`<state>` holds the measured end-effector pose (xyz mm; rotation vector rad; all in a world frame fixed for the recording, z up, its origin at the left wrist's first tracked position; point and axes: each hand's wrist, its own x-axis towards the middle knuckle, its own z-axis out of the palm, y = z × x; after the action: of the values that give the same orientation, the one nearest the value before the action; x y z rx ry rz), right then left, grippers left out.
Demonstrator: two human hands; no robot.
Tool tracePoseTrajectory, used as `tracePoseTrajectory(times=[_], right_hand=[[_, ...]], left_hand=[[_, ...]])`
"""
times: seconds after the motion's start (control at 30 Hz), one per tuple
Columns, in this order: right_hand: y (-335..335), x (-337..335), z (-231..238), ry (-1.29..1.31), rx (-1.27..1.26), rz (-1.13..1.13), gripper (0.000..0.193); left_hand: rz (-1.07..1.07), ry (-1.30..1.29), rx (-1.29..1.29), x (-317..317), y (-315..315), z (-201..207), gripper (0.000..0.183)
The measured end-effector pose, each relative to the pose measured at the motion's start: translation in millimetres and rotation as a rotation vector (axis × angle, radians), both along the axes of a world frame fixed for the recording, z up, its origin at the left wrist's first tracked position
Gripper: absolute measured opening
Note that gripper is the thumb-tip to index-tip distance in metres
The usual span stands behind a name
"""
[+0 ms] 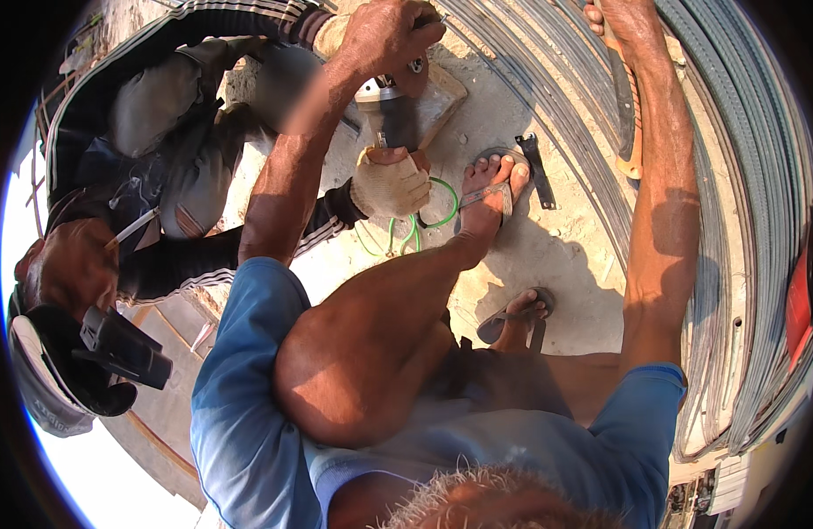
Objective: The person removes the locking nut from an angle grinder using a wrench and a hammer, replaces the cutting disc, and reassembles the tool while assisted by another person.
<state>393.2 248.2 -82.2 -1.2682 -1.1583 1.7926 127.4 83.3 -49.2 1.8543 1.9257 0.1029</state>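
Note:
My left hand [387, 37] is closed at the top, beside the near end of some thin steel rods [477, 62]; what its fingers hold is hidden. Just below it, a co-worker's hand in a pale knitted glove [391, 183] grips an angle grinder [391, 113] with a silver head and dark body. My right hand [629, 25] is at the upper right edge, its fingers curled round a long tool with a black and orange handle [630, 110]. This tool hangs along my right forearm, and its far end is out of sight.
Bundles of steel bars [759, 176] curve along the right side. A green cord [443, 204] loops near my sandalled foot [484, 201]. A black flat bar [539, 172] lies on the sandy ground. The co-worker crouches close on the left, wearing a cap [58, 379] and holding a cigarette [135, 226].

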Motion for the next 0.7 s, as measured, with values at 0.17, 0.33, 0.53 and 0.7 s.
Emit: tracePoseTrajectory(times=[0.17,0.33,0.53,0.7], right_hand=[[-44,-22,19,-0.071,-0.002,0.594,0.046],[-21,-17,-36,0.317,-0.186,0.058,0.050],[-31,-6,6,0.032,-0.084,0.303,0.056],[-25,-1,17,-0.060,-0.030,0.290,0.055]], left_hand=[[0.097,0.019,-0.155,-23,-36,1,0.025],[0.198,0.037,-0.163,5,-15,19,0.024],[0.172,0.036,-0.095,-1,-11,19,0.022],[0.159,0.011,-0.104,10,9,21,0.021]])
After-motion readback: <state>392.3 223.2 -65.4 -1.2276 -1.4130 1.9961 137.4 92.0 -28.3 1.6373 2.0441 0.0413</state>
